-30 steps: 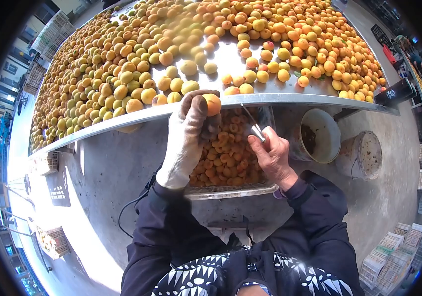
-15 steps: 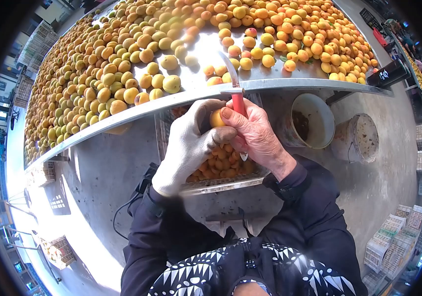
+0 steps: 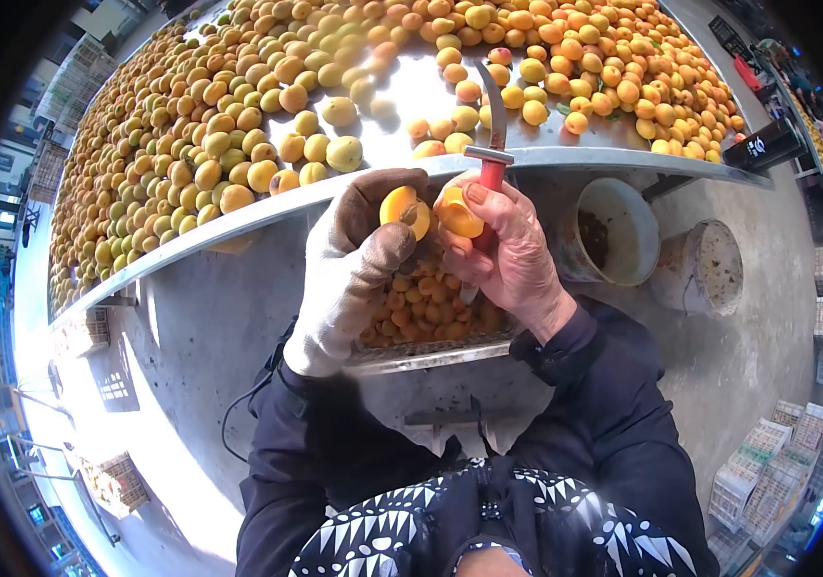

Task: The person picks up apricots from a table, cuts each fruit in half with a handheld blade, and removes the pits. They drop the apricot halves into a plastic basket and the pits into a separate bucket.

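My left hand (image 3: 358,260), in a white glove with brown-stained fingers, pinches one apricot half (image 3: 405,212), its cut face toward me with what looks like the pit in it. Beside it, my bare right hand (image 3: 507,240) holds the other apricot half (image 3: 459,213), hollow side showing. The same hand also grips a red-handled knife (image 3: 495,159), its curved blade pointing up and away past the table edge. The two halves are slightly apart. Below my hands, a crate (image 3: 421,360) contains many orange apricot pieces (image 3: 435,306).
A metal table (image 3: 286,209) heaped with whole apricots (image 3: 209,144) spans the far side, its raised rim just beyond my hands. Two dirty buckets, one white (image 3: 647,236) and one stained (image 3: 698,269), are on the floor at right. Stacked crates (image 3: 762,457) stand lower right.
The apricot, whole-looking between both hands before, is now parted into two halves, one in each hand. My hands have drawn slightly apart, and the knife has shifted right.
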The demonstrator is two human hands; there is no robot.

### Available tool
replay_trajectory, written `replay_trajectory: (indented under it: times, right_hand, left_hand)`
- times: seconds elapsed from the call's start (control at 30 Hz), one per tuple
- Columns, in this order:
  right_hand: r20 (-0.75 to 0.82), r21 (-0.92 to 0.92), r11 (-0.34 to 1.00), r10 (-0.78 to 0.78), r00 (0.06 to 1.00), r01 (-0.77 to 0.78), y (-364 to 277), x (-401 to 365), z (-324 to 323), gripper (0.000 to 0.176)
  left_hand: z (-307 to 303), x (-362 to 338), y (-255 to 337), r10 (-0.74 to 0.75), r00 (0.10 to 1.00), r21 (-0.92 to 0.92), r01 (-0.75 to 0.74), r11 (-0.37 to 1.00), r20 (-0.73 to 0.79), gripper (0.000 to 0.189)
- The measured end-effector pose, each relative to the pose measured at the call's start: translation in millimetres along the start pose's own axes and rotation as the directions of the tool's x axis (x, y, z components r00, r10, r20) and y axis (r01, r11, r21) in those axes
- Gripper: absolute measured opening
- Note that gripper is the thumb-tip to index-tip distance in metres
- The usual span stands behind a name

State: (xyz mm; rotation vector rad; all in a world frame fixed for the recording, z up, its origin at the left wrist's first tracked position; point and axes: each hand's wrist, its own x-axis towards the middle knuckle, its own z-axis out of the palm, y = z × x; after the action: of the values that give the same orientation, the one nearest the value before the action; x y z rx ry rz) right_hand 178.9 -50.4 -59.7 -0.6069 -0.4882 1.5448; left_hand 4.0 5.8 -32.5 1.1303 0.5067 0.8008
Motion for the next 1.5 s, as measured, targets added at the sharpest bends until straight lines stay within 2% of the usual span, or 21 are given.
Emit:
replay_trajectory:
  times: [0.07,0.13,0.2,0.3,0.33,0.4,0.5,0.67,0.73,0.9,1.13,1.2,1.23,1.27,1.33,1.37,1.47,1.5]
  right_hand:
    - [0.003,-0.018,1.000,-0.010,1.000,0.010,-1.3,-3.3,-0.5,0.022]
    - [-0.007,-0.172,0.985,-0.022,1.000,0.020,-2.6,-6.3,-1.5,0.024]
    - [-0.016,-0.234,0.972,0.002,1.000,-0.005,4.8,-6.5,-3.9,0.028]
    - [-0.073,-0.492,0.860,0.110,0.991,-0.132,16.2,-4.9,-4.6,0.038]
    - [-0.072,-0.491,0.861,0.110,0.991,-0.132,19.4,-5.0,-4.1,0.038]
    - [-0.094,-0.636,0.767,0.035,0.995,-0.087,25.9,-6.3,-3.5,0.038]
    - [-0.120,-0.578,0.809,0.041,0.992,-0.103,29.8,-6.5,-2.6,0.032]
    - [-0.117,-0.534,0.836,0.070,0.991,-0.122,24.4,-8.3,-2.6,0.025]
    - [-0.104,-0.536,0.842,0.005,0.995,-0.060,22.8,-8.9,1.9,0.023]
    - [-0.088,-0.538,0.842,-0.021,0.996,-0.030,19.4,-12.6,10.5,0.020]
    - [-0.049,-0.440,0.897,-0.056,0.997,0.029,15.6,-11.5,9.7,0.022]
    - [-0.021,-0.396,0.917,-0.047,0.999,0.035,11.0,-11.4,11.4,0.023]
    - [0.007,-0.351,0.935,-0.040,0.999,0.040,8.4,-12.0,13.2,0.024]
    - [0.002,-0.349,0.936,-0.042,0.999,0.040,6.4,-12.8,15.4,0.024]
    - [0.086,-0.368,0.928,-0.025,0.996,0.055,1.4,-14.4,19.8,0.027]
    - [0.106,-0.355,0.934,0.009,0.994,0.030,-1.2,-15.5,20.5,0.027]
    - [0.018,-0.415,0.910,0.020,1.000,-0.010,0.0,-16.4,26.4,0.031]
    - [0.052,-0.400,0.916,0.039,0.998,-0.015,-1.8,-15.9,25.5,0.033]
  left_hand:
    - [-1.6,1.5,5.7,0.047,0.999,-0.100,-0.046,0.994,0.009,0.071]
    - [-12.2,2.1,7.6,0.090,0.996,-0.161,-0.087,0.983,0.010,0.071]
    - [-15.1,1.2,8.8,0.135,0.991,-0.143,-0.132,0.981,0.011,0.070]
    - [-13.3,-7.5,12.1,0.112,0.993,-0.126,-0.116,0.985,-0.040,0.063]
    - [-13.8,-10.3,13.7,0.110,0.990,-0.100,-0.119,0.988,-0.091,0.058]
    - [-14.5,-14.2,15.6,0.108,0.984,-0.072,-0.119,0.990,-0.142,0.053]
    - [-12.2,-18.0,17.8,0.110,0.982,-0.023,-0.114,0.993,-0.151,0.042]
    - [-4.3,-25.1,17.8,0.060,0.974,-0.013,-0.064,0.998,-0.220,0.039]
    - [-1.0,-25.6,16.7,0.040,0.969,-0.018,-0.045,0.999,-0.242,0.039]
    - [5.2,-24.4,16.1,-0.019,0.949,-0.066,-0.002,0.998,-0.315,0.038]
    - [1.9,-24.0,12.1,0.061,0.972,-0.042,-0.072,0.997,-0.229,0.046]
    - [4.9,-24.9,13.1,0.087,0.978,0.144,-0.060,0.988,-0.188,0.059]
    - [7.4,-25.6,14.2,0.053,0.975,0.142,-0.023,0.990,-0.216,0.068]
    - [7.1,-25.4,12.8,0.048,0.976,0.142,-0.018,0.990,-0.212,0.068]
    - [5.3,-24.8,9.8,0.111,0.973,0.293,-0.048,0.955,-0.202,0.070]
    - [6.4,-25.1,10.0,0.108,0.974,0.293,-0.046,0.955,-0.199,0.070]
    - [8.8,-24.8,9.8,0.053,0.980,0.337,0.014,0.941,-0.190,0.070]
    - [8.0,-24.3,8.1,0.042,0.985,0.359,0.021,0.933,-0.168,0.070]
